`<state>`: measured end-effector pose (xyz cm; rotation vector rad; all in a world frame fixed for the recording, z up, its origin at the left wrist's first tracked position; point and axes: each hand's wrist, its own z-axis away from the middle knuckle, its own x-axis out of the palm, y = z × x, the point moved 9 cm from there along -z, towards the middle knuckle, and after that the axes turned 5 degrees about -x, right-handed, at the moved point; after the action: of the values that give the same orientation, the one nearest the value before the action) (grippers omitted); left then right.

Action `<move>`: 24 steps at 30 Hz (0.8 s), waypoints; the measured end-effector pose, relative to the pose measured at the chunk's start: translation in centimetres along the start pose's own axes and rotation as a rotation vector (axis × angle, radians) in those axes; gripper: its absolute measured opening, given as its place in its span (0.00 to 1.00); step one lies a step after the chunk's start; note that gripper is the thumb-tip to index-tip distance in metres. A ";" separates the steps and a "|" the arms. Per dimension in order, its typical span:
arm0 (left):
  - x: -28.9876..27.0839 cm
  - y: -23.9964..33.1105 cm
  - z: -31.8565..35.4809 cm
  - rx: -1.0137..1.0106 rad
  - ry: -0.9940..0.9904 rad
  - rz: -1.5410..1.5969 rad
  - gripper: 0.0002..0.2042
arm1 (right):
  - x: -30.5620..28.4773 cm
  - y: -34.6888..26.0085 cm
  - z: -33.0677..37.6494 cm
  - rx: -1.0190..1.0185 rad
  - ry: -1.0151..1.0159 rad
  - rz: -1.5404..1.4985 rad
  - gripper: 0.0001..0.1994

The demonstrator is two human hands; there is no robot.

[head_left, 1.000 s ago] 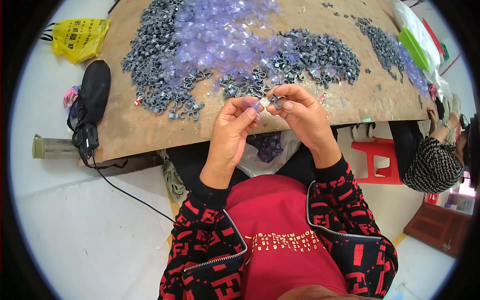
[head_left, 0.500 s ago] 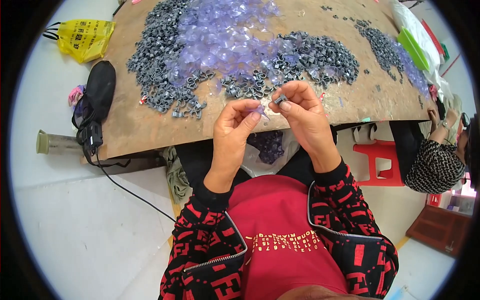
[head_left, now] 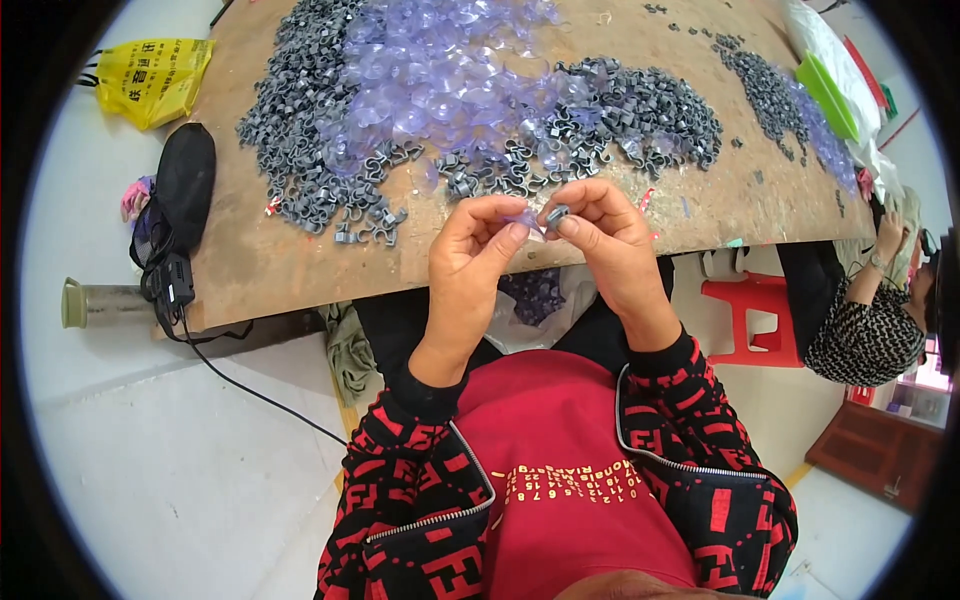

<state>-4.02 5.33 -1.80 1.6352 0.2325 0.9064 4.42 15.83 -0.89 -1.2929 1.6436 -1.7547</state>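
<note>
Between the thumb and forefinger of my left hand (head_left: pixel 465 260) is a small clear purple suction cup (head_left: pixel 522 218). My right hand (head_left: pixel 618 255) pinches a small grey plastic clip (head_left: pixel 557 215). The two pieces are close together above the table's near edge; my fingertips partly hide them, so I cannot tell whether they touch. Beyond my hands lies a heap of purple suction cups (head_left: pixel 430 85), flanked by grey clips (head_left: pixel 645 115) on the right and more on the left. Below the table edge, a clear plastic bag (head_left: pixel 575 308) holds dark purple pieces.
The brown wooden table (head_left: pixel 270 265) spans the view. A black pouch with a cable (head_left: pixel 187 190) and a yellow bag (head_left: pixel 155 85) sit along its left side. Smaller heaps, a green tray (head_left: pixel 827 97), a red stool (head_left: pixel 750 320) and another person (head_left: pixel 868 330) are at right.
My hands have come closer together, bringing the clip and the suction cup nearly end to end. My right hand has dropped slightly. The other person's hand at right has moved.
</note>
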 end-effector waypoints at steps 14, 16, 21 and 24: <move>0.0 -2.5 -0.4 -0.262 -0.066 0.177 0.09 | 0.8 -1.0 0.1 -0.035 -0.076 0.065 0.10; -0.2 -3.4 -0.3 -0.306 -0.073 0.262 0.08 | 0.8 -1.4 0.2 -0.101 -0.069 0.124 0.10; -0.4 -4.7 0.0 -0.382 -0.093 0.506 0.05 | 0.4 -1.7 0.4 -0.212 -0.048 0.258 0.10; 0.1 -4.8 0.3 -0.439 -0.135 0.597 0.05 | 0.8 -2.2 0.7 -0.225 -0.043 0.301 0.10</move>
<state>-2.23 6.59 -6.07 1.3534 -0.5444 1.1827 5.27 15.27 1.38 -1.0955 1.9384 -1.3889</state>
